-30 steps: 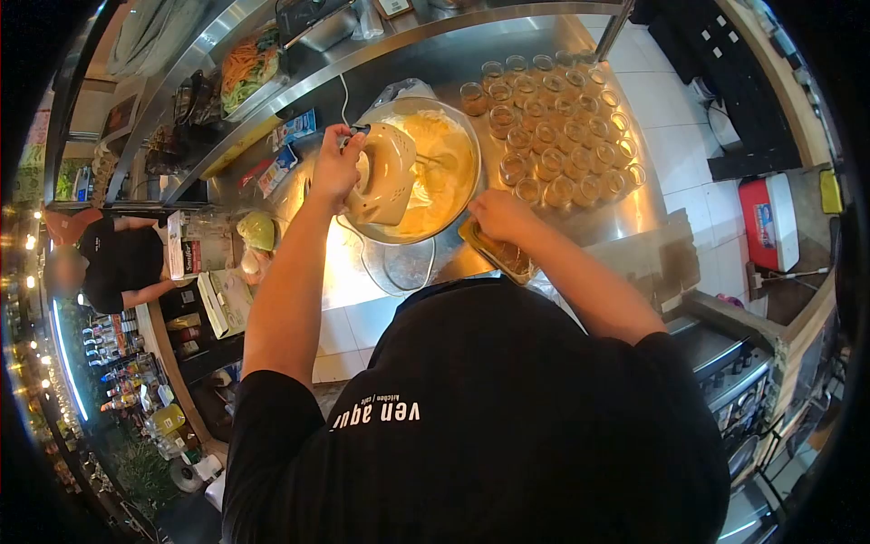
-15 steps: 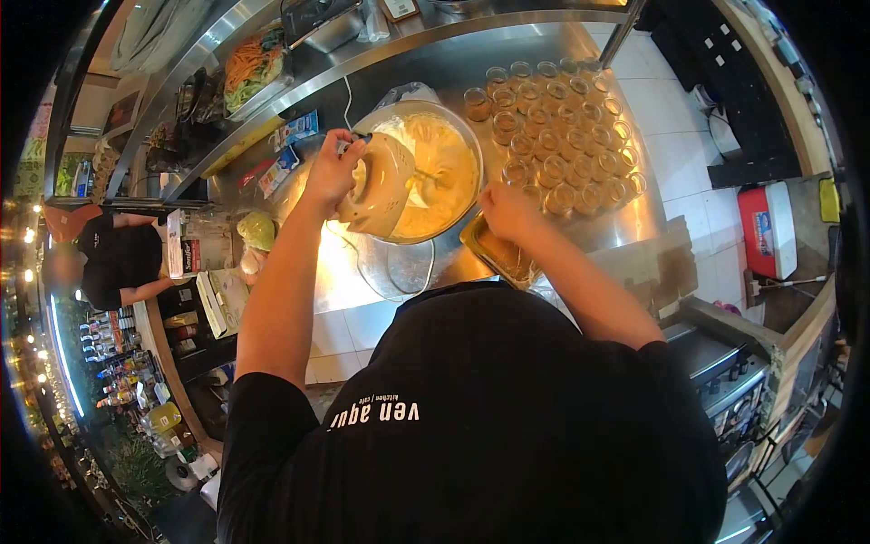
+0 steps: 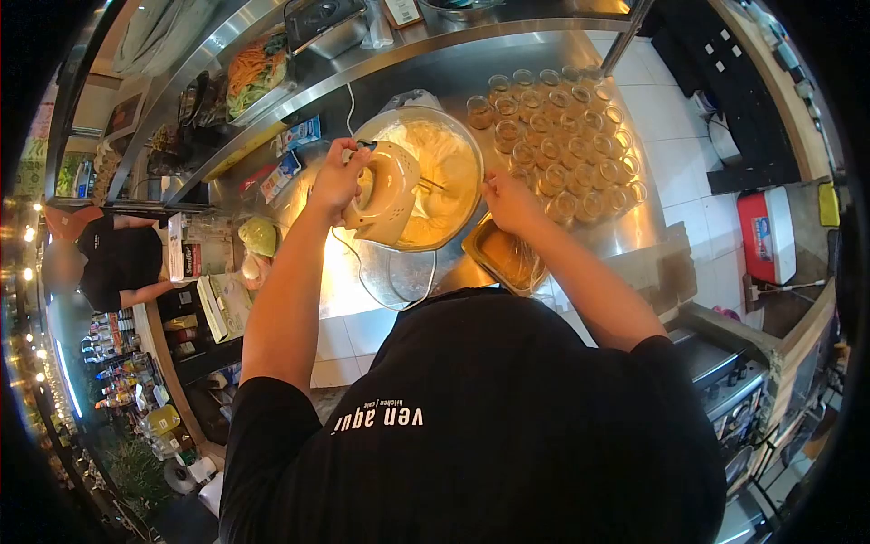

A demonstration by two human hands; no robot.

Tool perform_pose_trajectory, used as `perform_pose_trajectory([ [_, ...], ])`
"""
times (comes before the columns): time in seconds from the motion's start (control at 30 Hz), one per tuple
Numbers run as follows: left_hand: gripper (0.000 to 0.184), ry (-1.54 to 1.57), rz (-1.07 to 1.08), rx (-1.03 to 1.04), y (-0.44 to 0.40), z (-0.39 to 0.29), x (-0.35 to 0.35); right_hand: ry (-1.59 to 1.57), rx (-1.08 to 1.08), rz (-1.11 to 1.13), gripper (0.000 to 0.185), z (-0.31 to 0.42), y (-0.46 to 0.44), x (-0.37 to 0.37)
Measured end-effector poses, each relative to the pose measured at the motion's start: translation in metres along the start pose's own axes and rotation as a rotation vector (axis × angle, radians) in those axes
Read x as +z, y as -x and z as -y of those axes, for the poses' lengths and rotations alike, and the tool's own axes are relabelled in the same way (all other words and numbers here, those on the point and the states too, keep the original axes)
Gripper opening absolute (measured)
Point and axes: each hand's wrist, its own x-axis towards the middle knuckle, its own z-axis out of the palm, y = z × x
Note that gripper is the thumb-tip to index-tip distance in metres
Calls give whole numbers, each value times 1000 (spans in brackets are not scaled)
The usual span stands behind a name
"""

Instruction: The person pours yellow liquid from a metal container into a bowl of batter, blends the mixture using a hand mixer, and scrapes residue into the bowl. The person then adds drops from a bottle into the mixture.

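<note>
My left hand [image 3: 337, 184] is wrapped round the handle of a cream-coloured hand mixer [image 3: 389, 195]. The mixer's beaters dip into a pale yellow mixture [image 3: 446, 168] in a large round bowl [image 3: 368, 121]. At the bowl's right rim, my right hand [image 3: 509, 201] has its fingers closed on the edge. Just below that hand lies a rectangular dish [image 3: 501, 256] with brownish-orange contents, partly hidden by my forearm. The mixer's white cord loops below the bowl.
Many small glass jars [image 3: 555, 136] stand in rows right of the bowl. Cut vegetables [image 3: 256, 77] sit on the shelf at upper left. Packets [image 3: 282, 177] and a green cabbage-like item [image 3: 257, 236] lie left. Another person [image 3: 122, 263] stands at far left.
The mixer and its beaters have shifted slightly within the bowl, with my left hand still round the handle. My right hand has moved up along the bowl's right rim, uncovering more of the dish.
</note>
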Motion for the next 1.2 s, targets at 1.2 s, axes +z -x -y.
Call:
perform_pose_trajectory([
  [1.2,30,-611,51,437,45,-46,17,-142,94,-201,79,-112,203,-15],
])
